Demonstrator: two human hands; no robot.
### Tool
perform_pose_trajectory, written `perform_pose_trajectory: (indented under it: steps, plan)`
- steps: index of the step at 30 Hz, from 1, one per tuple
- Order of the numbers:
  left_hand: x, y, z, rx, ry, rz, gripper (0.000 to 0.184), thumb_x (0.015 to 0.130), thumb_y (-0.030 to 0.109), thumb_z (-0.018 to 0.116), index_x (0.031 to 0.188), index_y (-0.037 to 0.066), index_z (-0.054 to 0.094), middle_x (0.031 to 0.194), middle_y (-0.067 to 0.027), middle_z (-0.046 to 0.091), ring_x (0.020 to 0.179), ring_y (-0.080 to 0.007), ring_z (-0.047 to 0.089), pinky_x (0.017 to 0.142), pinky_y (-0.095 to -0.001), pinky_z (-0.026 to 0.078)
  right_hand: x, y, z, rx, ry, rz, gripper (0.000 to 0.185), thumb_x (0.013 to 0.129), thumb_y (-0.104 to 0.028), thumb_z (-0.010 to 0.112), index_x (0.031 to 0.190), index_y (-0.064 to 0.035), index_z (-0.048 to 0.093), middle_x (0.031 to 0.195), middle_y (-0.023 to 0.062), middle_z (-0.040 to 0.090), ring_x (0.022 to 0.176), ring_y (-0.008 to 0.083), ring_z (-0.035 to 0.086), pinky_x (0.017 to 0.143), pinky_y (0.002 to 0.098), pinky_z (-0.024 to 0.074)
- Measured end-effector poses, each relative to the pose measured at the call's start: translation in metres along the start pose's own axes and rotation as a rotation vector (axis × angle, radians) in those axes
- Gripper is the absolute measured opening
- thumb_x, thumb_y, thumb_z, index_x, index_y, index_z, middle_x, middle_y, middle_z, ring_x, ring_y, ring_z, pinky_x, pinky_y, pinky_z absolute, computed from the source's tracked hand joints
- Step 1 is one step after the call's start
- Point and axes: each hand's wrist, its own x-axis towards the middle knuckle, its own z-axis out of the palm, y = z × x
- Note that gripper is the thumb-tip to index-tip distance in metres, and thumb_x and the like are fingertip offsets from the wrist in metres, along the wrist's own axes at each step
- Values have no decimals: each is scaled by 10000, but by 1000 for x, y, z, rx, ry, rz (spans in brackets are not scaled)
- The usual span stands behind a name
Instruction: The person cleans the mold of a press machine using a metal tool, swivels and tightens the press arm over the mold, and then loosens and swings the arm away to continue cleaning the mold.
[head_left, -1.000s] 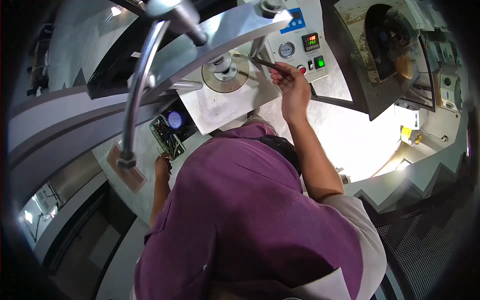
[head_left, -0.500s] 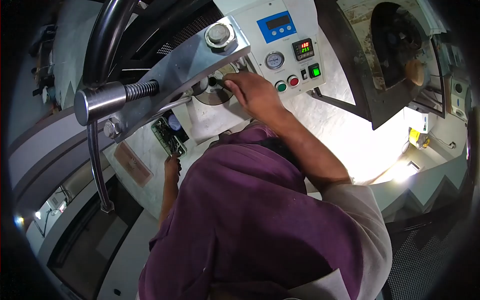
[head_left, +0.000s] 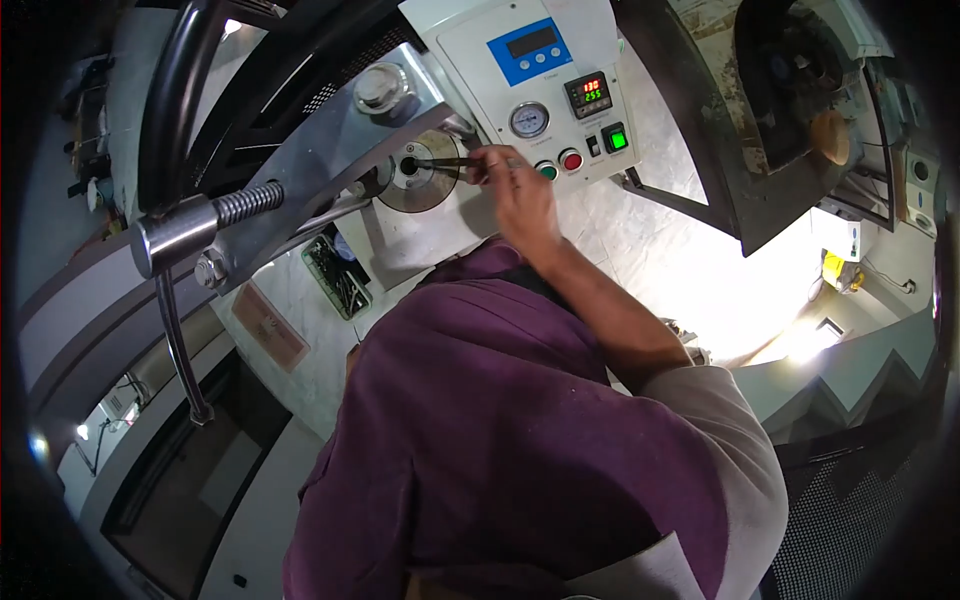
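My right hand [head_left: 522,195] is closed round a slim tool that looks like a brush [head_left: 438,163]. Its dark tip is at the central hole of a round metal plate [head_left: 425,192] set in the white press. Only a sliver of my left hand or forearm [head_left: 352,358] shows beside the purple apron [head_left: 500,400]; its fingers are hidden. Close above that sliver lies a green-rimmed tray [head_left: 318,268] with several small dark and metal tools.
A thick steel arm [head_left: 320,160] with bolts and a spring screw [head_left: 250,200] spans the left of the plate. The control panel [head_left: 560,110] carries a gauge, lit digits and buttons. A brownish flat sheet [head_left: 268,325] lies on the marble top. A dark-framed machine [head_left: 740,190] stands right.
My right hand has drawn back to the right from the plate's centre, and the brush now shows plainly. My left hand has moved from the tray to behind the apron.
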Motion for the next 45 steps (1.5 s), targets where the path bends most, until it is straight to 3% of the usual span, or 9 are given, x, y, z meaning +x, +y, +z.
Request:
perform_pose_trajectory:
  steps: [8,11,20,21,25,28,36,41,45]
  plan:
    - [-15,101,-38,-501,162,-310,220,833,233,529,894,28,578,605,2,420,478,-98,379,432,-271,295,-2,-11,9,180,-66,95,224,948,-169,434,984,-4,581,752,141,660,734,247,665,653,320,508]
    - [-10,99,-43,-293,65,-52,201,849,221,522,898,34,577,600,13,411,466,-82,357,426,-254,281,-8,-6,22,89,-162,43,234,958,-149,422,1000,5,594,766,89,661,730,140,647,669,255,497]
    - [0,65,-27,-108,40,136,291,874,278,512,909,2,598,599,-8,449,508,-105,389,484,-280,323,0,-5,14,-294,-89,-51,239,959,-162,418,1019,1,582,744,87,649,719,150,648,668,278,503]
    - [15,29,-17,38,34,297,326,869,284,500,935,-20,599,611,-38,476,540,-129,419,523,-297,354,0,5,19,-14,-97,43,231,950,-173,426,1025,-18,580,763,105,654,736,191,656,668,297,505]
    - [7,8,-6,99,-18,140,320,866,278,501,933,-19,598,608,-39,473,542,-130,419,524,-297,355,4,2,-4,580,-10,249,248,952,-190,415,1034,-25,581,803,102,672,797,179,665,718,288,497]
    - [0,14,-6,64,-25,67,315,864,274,502,932,-18,597,605,-39,470,543,-131,419,525,-297,356,1,-10,-6,146,-52,204,268,961,-198,404,1030,-7,579,824,119,671,786,178,665,713,285,497]
    - [-8,83,-31,-189,47,-155,302,858,264,504,929,-15,596,599,-41,464,547,-133,420,527,-298,358,5,-4,-8,548,-92,272,264,959,-184,410,1009,5,587,795,107,670,768,164,665,695,288,500]
    - [-22,115,-33,-253,37,-33,280,866,269,513,903,1,588,582,-4,429,492,-107,371,478,-281,312,0,1,12,-18,-101,-14,298,973,-182,371,1006,23,584,793,108,665,735,135,652,682,255,508]
    - [-30,118,-29,-215,32,-30,282,871,277,516,893,7,594,573,6,416,478,-93,349,467,-272,289,10,1,-1,436,-170,256,350,983,-237,373,1052,46,568,842,99,659,794,140,642,732,247,495]
